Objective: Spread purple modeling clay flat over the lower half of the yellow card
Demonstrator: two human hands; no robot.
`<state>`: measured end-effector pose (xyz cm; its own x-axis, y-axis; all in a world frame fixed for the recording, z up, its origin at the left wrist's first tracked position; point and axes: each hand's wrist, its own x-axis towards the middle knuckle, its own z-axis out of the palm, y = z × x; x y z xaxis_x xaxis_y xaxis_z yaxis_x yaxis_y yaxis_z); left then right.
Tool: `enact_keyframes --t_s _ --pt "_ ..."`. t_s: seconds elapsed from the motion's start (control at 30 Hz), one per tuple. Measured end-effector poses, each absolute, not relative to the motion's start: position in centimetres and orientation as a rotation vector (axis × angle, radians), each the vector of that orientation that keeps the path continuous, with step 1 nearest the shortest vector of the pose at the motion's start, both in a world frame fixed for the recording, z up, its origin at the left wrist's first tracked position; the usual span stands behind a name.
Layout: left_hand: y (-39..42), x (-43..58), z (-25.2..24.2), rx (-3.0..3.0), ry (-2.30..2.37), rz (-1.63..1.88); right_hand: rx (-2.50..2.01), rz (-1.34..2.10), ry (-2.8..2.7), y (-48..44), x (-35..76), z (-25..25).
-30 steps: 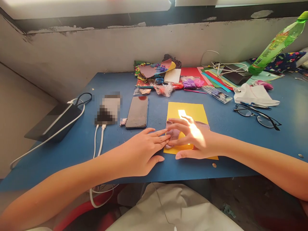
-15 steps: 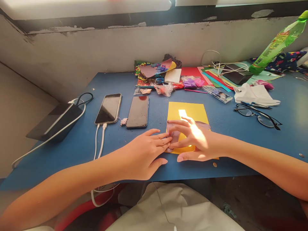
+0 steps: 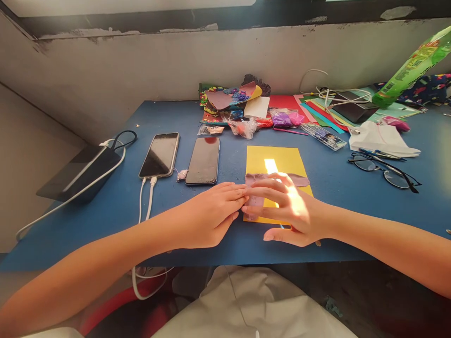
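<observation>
A yellow card (image 3: 275,157) lies on the blue table, with a thin purple clay-like layer (image 3: 298,180) spread in bands across its middle and down its left side. My left hand (image 3: 216,213) is open, its fingers straight and close together, the tips touching the card's left edge. Over the card's lower half, my right hand (image 3: 287,209) is open with fingers spread, and its fingertips press at the purple layer near that same edge. The fingertips of both hands meet there. Part of the layer is hidden beneath my right hand, and sunlight falls across that hand.
To the left lie two phones (image 3: 160,155) (image 3: 203,159), white cables and a black box-like device (image 3: 82,173). Craft scraps and small bags (image 3: 282,117) sit by the wall. Glasses (image 3: 394,173), a tissue (image 3: 382,138) and a green bottle (image 3: 410,70) are on the right.
My left hand has shifted slightly up, its fingers drawn closer together. My right fingers have moved slightly along the card's left edge, baring more of the purple band. The view has shifted a little.
</observation>
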<state>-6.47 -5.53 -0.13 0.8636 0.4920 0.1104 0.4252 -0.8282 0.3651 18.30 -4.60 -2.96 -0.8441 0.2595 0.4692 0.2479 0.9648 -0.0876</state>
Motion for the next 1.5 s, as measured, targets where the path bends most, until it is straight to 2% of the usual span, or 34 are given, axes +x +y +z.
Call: enact_keyframes --t_s 0.83,1.5 --pt "-5.4 -6.1 -0.8 2.626 0.615 -0.055 -0.530 0.127 -2.866 -5.6 19.4 -2.2" --pt "-4.8 -6.2 -0.6 2.731 0.523 0.090 -0.643 0.030 -2.768 -6.6 20.5 -2.1"
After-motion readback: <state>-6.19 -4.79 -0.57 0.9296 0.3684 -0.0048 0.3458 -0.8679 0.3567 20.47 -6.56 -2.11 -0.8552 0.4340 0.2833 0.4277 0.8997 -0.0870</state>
